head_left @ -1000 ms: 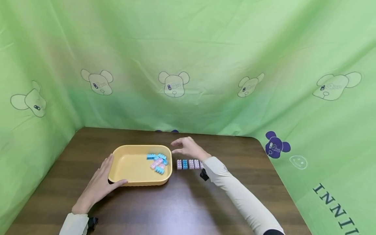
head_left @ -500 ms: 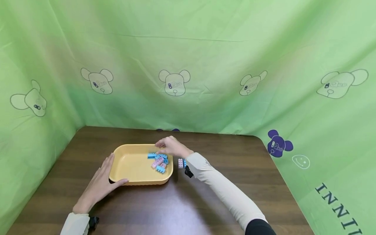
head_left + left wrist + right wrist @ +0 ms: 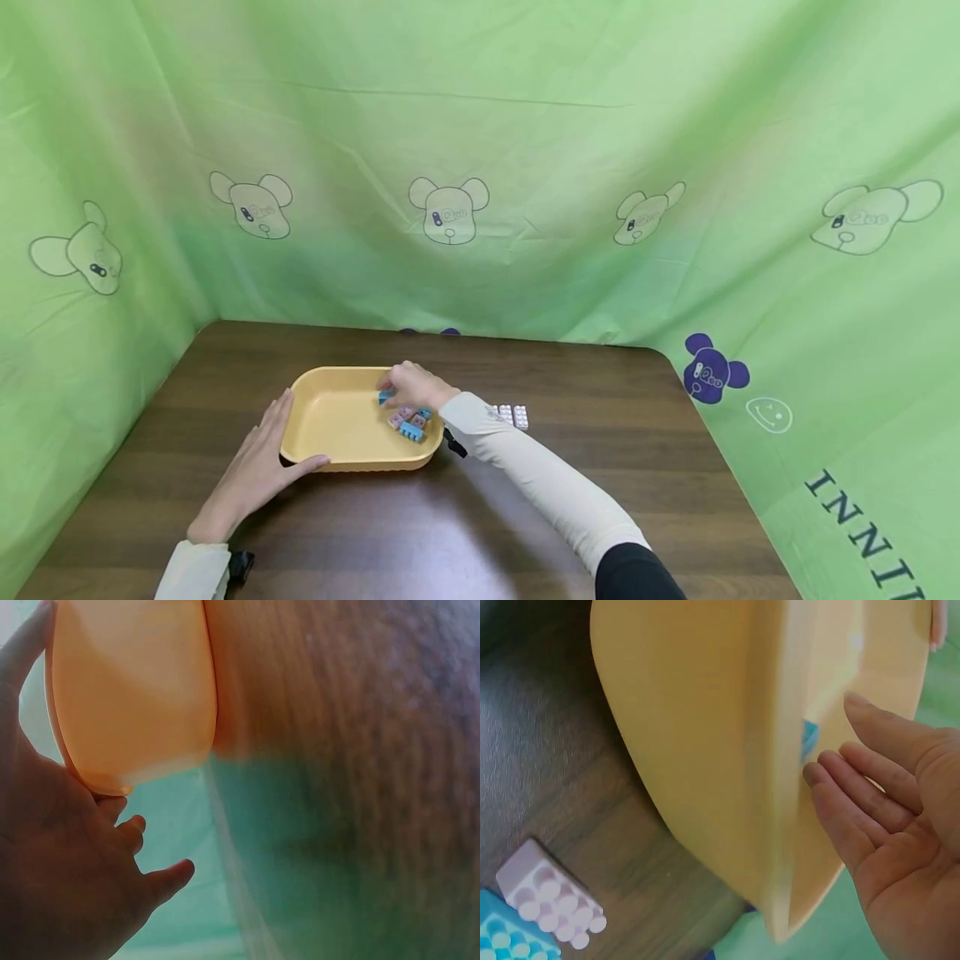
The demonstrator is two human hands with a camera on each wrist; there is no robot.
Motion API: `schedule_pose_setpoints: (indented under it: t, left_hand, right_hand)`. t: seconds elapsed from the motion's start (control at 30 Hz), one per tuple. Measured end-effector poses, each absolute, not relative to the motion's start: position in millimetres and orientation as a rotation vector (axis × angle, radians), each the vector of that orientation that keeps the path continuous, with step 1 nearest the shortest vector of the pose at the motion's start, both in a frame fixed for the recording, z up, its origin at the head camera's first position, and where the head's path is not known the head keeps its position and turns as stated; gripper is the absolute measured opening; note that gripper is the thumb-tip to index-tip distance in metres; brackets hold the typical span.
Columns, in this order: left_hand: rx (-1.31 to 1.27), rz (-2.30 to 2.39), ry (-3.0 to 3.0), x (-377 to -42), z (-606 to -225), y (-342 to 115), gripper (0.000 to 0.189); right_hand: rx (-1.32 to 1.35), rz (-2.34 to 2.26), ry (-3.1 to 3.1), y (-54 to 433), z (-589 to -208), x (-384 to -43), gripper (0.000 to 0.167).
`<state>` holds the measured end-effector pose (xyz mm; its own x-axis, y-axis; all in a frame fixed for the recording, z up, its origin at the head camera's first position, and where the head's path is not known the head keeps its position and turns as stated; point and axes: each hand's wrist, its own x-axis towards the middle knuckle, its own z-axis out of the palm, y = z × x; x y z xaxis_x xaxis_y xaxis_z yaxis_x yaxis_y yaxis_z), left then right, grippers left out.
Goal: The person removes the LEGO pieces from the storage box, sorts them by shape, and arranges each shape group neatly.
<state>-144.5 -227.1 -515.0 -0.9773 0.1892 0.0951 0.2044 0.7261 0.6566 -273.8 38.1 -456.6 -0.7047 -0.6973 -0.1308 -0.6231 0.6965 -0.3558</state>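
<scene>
A yellow plastic tray stands on the table with toy building bricks near its right end. My left hand rests against the tray's left end, thumb along the near rim and fingers extended along the side. My right hand reaches over the far right rim, fingers apart and lowered toward a blue brick. In the right wrist view a corner of a blue brick shows just past the fingertips, with nothing visibly pinched. A blue brick and several pink ones lie nearer, partly covered by my right hand.
Right of the tray, bricks stand in a row, a pale one at its end; my right sleeve hides part of it. The right wrist view shows a pink brick beside a blue brick. Green curtain surrounds the table.
My right hand has moved left from beside the tray, over its rim and down into it by the bricks. The left hand keeps its place at the tray's left end.
</scene>
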Motion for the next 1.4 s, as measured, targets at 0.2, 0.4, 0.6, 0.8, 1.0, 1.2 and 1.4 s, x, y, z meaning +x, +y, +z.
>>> schedule_pose_setpoints:
  t: [0.2,0.4,0.6,0.8,1.0,1.2,1.4]
  left_hand:
    - [-0.342,-1.079,-2.903,-146,-514,-226,0.122]
    - [-0.341,-1.091,-2.907,-146,-514,-226,0.122]
    - [-0.341,-1.083,-2.893,-146,-515,-227,0.121]
    - [-0.345,-1.073,-2.883,-145,-517,-228,0.121]
    - [-0.340,-1.078,-2.883,-145,-517,-227,0.121]
    - [-0.339,-1.083,-2.883,-145,-517,-227,0.122]
    - [-0.332,-1.088,-2.880,-145,-518,-228,0.121]
  right_hand:
    - [-1.064,-0.377,2.683,32,-461,-274,0.032]
    - [-1.064,-0.287,2.729,27,-463,-274,0.027]
    - [-1.087,-0.157,2.765,20,-464,-273,0.026]
    - [-1.117,-0.066,2.787,16,-467,-271,0.028]
    - [-1.090,-0.028,2.776,13,-467,-269,0.031]
    - [-1.095,0.004,2.781,13,-466,-268,0.027]
    - [-1.222,0.049,2.812,13,-470,-265,0.017]
